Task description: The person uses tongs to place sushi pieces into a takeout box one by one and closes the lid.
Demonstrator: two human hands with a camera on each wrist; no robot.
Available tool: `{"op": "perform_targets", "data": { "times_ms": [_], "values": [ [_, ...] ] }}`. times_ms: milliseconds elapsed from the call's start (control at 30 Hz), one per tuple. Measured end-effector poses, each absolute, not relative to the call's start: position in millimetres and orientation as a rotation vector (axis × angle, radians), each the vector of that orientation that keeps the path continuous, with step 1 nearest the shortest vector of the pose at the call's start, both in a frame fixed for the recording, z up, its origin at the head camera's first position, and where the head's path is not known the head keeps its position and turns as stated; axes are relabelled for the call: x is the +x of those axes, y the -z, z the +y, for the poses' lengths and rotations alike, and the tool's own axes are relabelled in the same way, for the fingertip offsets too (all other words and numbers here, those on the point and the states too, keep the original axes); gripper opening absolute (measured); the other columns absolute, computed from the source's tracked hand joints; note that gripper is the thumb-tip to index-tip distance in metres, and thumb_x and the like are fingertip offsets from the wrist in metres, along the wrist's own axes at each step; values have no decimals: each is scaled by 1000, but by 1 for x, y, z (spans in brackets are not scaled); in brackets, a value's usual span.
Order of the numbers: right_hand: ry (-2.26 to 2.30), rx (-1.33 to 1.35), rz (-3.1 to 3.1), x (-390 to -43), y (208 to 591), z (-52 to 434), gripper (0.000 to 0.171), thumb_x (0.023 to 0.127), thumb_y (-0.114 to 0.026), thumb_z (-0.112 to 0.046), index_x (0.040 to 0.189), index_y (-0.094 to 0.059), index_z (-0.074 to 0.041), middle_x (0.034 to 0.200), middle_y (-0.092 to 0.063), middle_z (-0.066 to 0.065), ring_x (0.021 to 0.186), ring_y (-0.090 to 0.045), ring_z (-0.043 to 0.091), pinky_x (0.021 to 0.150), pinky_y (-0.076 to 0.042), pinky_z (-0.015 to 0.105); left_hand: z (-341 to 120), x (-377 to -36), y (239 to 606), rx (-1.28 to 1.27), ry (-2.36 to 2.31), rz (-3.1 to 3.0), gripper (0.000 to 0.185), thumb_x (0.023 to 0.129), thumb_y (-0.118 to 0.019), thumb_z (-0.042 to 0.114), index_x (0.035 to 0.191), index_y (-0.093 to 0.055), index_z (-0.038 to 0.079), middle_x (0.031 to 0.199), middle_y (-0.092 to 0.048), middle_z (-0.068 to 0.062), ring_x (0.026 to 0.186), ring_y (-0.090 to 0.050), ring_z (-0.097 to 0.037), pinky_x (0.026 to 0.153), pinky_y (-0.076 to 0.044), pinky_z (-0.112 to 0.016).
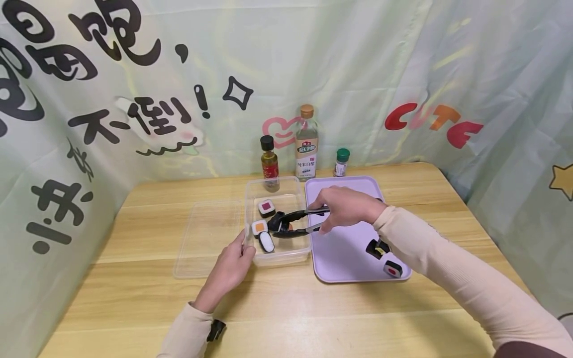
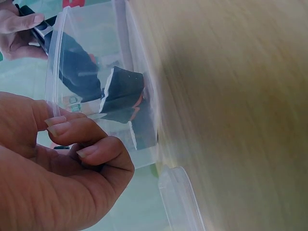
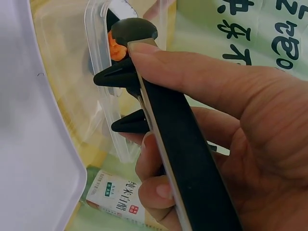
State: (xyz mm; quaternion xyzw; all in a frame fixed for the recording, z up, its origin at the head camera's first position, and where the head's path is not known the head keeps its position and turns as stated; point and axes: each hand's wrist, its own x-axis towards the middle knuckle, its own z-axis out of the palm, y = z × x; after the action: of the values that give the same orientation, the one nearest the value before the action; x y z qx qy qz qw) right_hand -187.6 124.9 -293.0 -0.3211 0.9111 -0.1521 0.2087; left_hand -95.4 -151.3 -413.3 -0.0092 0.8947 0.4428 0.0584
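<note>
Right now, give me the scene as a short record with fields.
left hand: holds the clear container by its left side
right hand: holds black tongs, tips inside the container
tongs' catch: cannot tell
plainly visible inside: magenta-centred roll, orange-centred roll, white-topped piece
lilac tray: right of the container; red-centred roll near its front right corner
clear lid: off, lying left of the container
at the back: black-capped bottle, orange-capped bottle, green-capped jar

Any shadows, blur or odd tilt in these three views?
Head: fairly clear, a soft shadow on the table below the right sleeve; left wrist: turned sideways, table grain soft, a dim shadow beside the box; right wrist: also sideways, tray pale, bottle label partly readable.
</note>
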Motion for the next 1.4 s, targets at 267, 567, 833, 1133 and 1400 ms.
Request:
{"op": "perform_targets", "data": {
  "times_ms": [267,567,833,1133,1400],
  "values": [
    [398,-921,2519,-189,293,120,56,76,-87,-15,127,-70,-1,127,-68,11,117,-60,24,87,-51,39,-152,-96,414,-26,-1335,2714,64,99,-44,15,159,-28,2,61,-41,2,48,-31,-11,42,-24,-23],
    [340,-890,2489,-189,293,114,54,76,-87,-16,126,-72,-3,127,-69,9,122,-60,30,95,-52,44,-152,-96,415,-39,-1331,2709,64,99,-45,15,158,-26,-1,61,-40,2,48,-30,-11,42,-25,-23],
    [325,-859,2495,-187,292,111,59,76,-88,-18,130,-69,-3,132,-66,10,125,-57,32,98,-50,45,-152,-96,415,-36,-1336,2713,64,99,-45,15,159,-27,1,61,-40,2,48,-30,-11,42,-25,-23],
    [410,-877,2514,-188,289,131,64,75,-89,-18,133,-67,-3,134,-64,14,114,-59,24,81,-51,36,-152,-96,415,-37,-1333,2713,64,99,-45,15,159,-27,0,61,-41,2,48,-31,-11,41,-25,-23],
    [577,-926,2575,-176,283,167,62,76,-88,-19,131,-67,2,130,-66,17,117,-61,27,88,-52,42,-152,-97,415,-35,-1324,2713,66,98,-44,16,158,-26,-3,60,-39,3,48,-30,-11,42,-25,-23]
  ]
}}
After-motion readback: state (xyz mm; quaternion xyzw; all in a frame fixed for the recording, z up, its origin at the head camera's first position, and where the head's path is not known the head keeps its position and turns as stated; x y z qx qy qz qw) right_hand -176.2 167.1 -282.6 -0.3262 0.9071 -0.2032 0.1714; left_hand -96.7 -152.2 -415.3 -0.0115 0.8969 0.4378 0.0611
